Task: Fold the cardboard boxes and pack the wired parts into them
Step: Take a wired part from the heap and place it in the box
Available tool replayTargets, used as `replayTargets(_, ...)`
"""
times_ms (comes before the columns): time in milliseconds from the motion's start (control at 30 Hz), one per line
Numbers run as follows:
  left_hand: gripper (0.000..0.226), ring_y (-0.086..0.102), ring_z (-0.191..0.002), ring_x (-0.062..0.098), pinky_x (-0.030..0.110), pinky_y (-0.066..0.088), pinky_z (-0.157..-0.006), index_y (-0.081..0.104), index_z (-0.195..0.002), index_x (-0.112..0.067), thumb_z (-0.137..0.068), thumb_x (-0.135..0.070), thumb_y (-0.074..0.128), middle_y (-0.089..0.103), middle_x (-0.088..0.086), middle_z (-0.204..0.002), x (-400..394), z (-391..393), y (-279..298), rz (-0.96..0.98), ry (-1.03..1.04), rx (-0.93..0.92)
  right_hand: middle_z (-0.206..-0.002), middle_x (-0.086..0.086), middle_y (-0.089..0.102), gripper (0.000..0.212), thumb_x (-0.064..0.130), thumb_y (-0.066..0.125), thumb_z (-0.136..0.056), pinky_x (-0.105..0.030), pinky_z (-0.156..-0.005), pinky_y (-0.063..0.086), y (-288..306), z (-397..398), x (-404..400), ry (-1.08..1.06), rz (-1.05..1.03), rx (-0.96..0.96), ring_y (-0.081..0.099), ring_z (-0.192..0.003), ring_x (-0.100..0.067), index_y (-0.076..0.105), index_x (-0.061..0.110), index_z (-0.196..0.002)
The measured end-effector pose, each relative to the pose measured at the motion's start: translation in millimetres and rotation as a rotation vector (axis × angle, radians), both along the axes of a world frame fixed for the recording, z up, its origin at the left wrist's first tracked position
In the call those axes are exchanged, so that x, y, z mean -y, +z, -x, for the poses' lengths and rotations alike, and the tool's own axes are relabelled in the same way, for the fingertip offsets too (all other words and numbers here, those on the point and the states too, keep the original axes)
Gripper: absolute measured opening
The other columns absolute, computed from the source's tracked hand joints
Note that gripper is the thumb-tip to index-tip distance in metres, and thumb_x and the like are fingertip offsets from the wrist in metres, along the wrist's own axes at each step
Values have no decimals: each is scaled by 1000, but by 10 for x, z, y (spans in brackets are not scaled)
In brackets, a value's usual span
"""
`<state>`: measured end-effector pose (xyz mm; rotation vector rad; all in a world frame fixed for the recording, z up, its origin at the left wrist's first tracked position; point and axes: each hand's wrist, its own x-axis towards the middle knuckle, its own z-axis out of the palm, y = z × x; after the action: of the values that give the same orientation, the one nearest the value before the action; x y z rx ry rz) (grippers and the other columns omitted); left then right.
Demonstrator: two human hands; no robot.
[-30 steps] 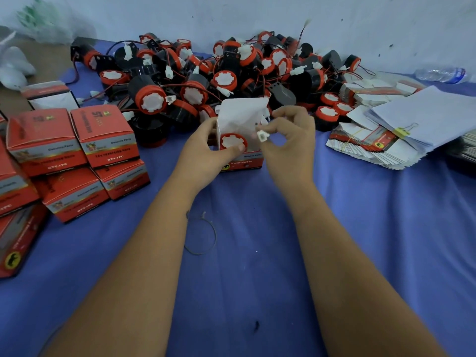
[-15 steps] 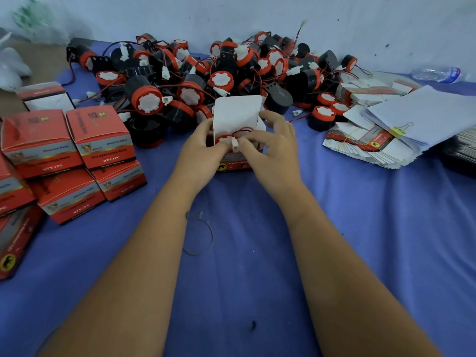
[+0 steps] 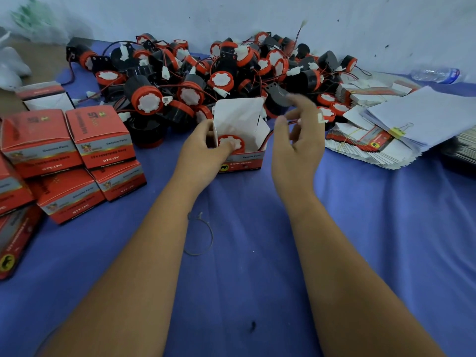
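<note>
Tucking the wired part's lead into the open carton

My left hand (image 3: 203, 150) gripped the open box (image 3: 242, 161) at its near-left corner, thumb pressing the red-capped part (image 3: 231, 143) already seated inside; the box sat on the blue cloth (image 3: 257, 253), just in front of the pile of loose parts (image 3: 219, 73). My right hand (image 3: 298, 143) hovered just right of the box, fingers loosely curled, pinching the red wire (image 3: 293, 121) that trailed out over the box's right wall, its white connector (image 3: 320, 118) beside my knuckles. The carton looked light and easily crushed, so I judged holding the corners best; the thin wire seemed limp, best taken near the connector.
</note>
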<state>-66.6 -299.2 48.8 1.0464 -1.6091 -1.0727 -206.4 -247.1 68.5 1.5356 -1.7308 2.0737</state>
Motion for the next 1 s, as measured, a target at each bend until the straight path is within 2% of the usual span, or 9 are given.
replayTargets(100, 22, 63, -88, -6, 7, 50, -65, 57, -105, -40, -90, -29, 68, 67, -15, -99, 2, -5, 9, -1, 1, 8, -88, 9, 51, 47, 12, 44, -99, -17, -73, 42, 55, -1, -21, 40, 47, 80, 46, -73, -3, 35, 13, -146)
replayTargets(167, 22, 62, -87, -8, 5, 49, -64, 55, -100, -44, -90, -29, 68, 66, -15, -99, 1, -7, 16, -4, 0, 13, -83, 5, 57, 43, 10, 41, -101, -15, -67, 43, 93, 10, -19, 28, 107, 127, 50, -68, -2, 33, 8, -143)
replayTargets(267, 22, 62, -92, -3, 9, 50, -68, 55, -102, -43, -91, -29, 68, 66, -14, -101, 3, 0, 12, -2, -4, 15, -83, -7, 64, 21, 12, 46, -100, -25, -64, 49, 147, -13, -33, 83, 87, 120, 58, -68, -11, 42, 17, -121)
replayTargets(333, 23, 63, -96, 2, 15, 52, -74, 56, -108, -40, -91, -27, 68, 67, -13, -104, 7, 6, 4, -1, -11, 11, -82, -5, 64, 10, 16, 49, -99, -38, -66, 53, 152, -35, -39, 133, -2, 30, 61, -69, -19, 45, 25, -102)
replayTargets(400, 25, 63, -96, 2, 18, 53, -75, 56, -108, -41, -92, -27, 68, 67, -14, -104, 7, 11, 3, -7, -17, 6, -85, -5, 62, 8, 17, 47, -100, -42, -69, 51, 135, -42, -40, 184, -55, -129, 60, -76, -22, 53, 19, -97)
replayTargets(567, 25, 64, -93, -1, 13, 51, -69, 56, -107, -43, -92, -27, 68, 67, -16, -101, 4, 4, 5, -17, -23, -6, -109, -18, 56, 21, 0, 50, -97, -18, -81, 44, 49, -38, 30, 111, -72, -474, 51, -95, -17, 66, -7, -109)
replayTargets(667, 24, 65, -96, 3, 21, 54, -76, 57, -108, -41, -92, -26, 68, 68, -14, -103, 11, 6, -4, -17, -26, -10, -105, -14, 62, 25, -2, 60, -89, -33, -85, 46, 30, 2, 39, 35, -124, -571, 58, -91, -27, 69, -1, -112)
replayTargets(833, 25, 65, -96, 4, 24, 55, -80, 57, -103, -45, -91, -26, 68, 68, -14, -102, 21, 1, 0, -7, -23, 7, -90, 8, 72, 22, 7, 68, -81, -39, -95, 29, -19, 29, 40, -122, -221, -766, 59, -100, -25, 76, 19, -97)
replayTargets(1000, 26, 64, -97, 2, 19, 52, -77, 58, -110, -39, -90, -25, 68, 68, -14, -105, 23, 3, -14, -7, -23, 13, -89, 11, 72, 19, 15, 61, -83, -40, -94, 18, -22, 85, 20, -133, -335, -825, 54, -108, -23, 79, 21, -84)
